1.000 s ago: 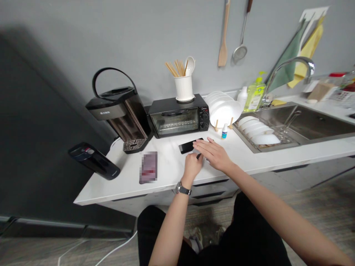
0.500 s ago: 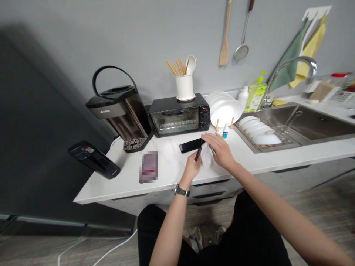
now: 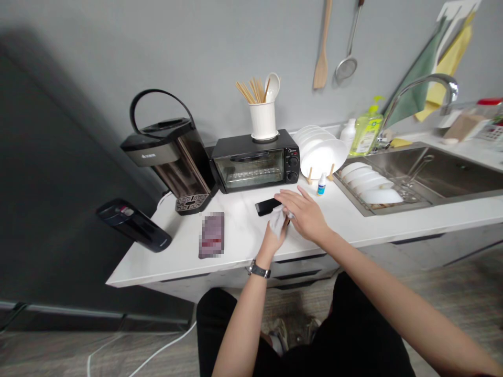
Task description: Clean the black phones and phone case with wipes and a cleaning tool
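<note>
My right hand (image 3: 304,212) presses a thin white cloth (image 3: 277,220) with its fingers stretched out over it. Below the cloth my left hand (image 3: 274,241), with a watch on its wrist, is closed around a dark thin object, mostly covered now. A flat black thing like a phone (image 3: 265,207) lies on the counter just beyond my hands, partly behind my right fingers. To the right stands a small white bottle (image 3: 321,185) with a blue label. A purple pouch (image 3: 212,235), blurred out in part, lies to the left.
A toaster oven (image 3: 255,165) carries a white utensil holder (image 3: 263,120). Left of it stand a dark water dispenser (image 3: 176,162) and a black bottle-shaped appliance (image 3: 133,225) lying tilted. White plates (image 3: 324,157), a soap bottle (image 3: 366,131) and the sink (image 3: 451,173) are on the right.
The white cloth has shifted left and up onto my left hand, covering the dark object there. My right hand has moved slightly left over it. The view has turned a little.
</note>
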Motion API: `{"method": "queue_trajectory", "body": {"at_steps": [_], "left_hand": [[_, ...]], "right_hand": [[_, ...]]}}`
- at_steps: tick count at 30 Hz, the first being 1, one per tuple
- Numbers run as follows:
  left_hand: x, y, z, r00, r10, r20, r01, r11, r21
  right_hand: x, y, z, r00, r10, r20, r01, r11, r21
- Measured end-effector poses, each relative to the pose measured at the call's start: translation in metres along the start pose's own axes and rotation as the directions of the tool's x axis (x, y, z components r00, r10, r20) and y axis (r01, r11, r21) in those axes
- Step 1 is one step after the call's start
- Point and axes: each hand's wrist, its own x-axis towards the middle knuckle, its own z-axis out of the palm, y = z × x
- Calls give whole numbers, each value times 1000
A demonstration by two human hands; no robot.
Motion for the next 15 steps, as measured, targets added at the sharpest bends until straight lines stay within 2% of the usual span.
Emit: {"method": "queue_trajectory", "body": {"at_steps": [3,5,8,10,11,13,15], "left_hand": [[-3,7,-2,996,-79,51,78,997,25],[-4,11,-2,995,-74,74,72,997,21],[-5,14,-1,996,-32,88,31,999,17],[-4,16,1,996,-41,75,40,999,24],[-3,17,2,996,-53,66,51,998,29],[0,20,3,996,-75,47,73,997,39],[3,23,3,995,-90,30,89,995,46]], "right_hand": [[-4,27,-8,986,158,-43,-156,987,47],[-6,39,-14,961,267,-66,-258,958,121],[-4,37,-22,887,440,-142,-389,876,284],[0,24,-23,850,489,-197,-404,844,352],[2,15,-23,859,472,-198,-384,850,361],[6,-2,-19,908,395,-138,-331,880,341],[9,-17,-13,947,313,-77,-284,922,263]]}}
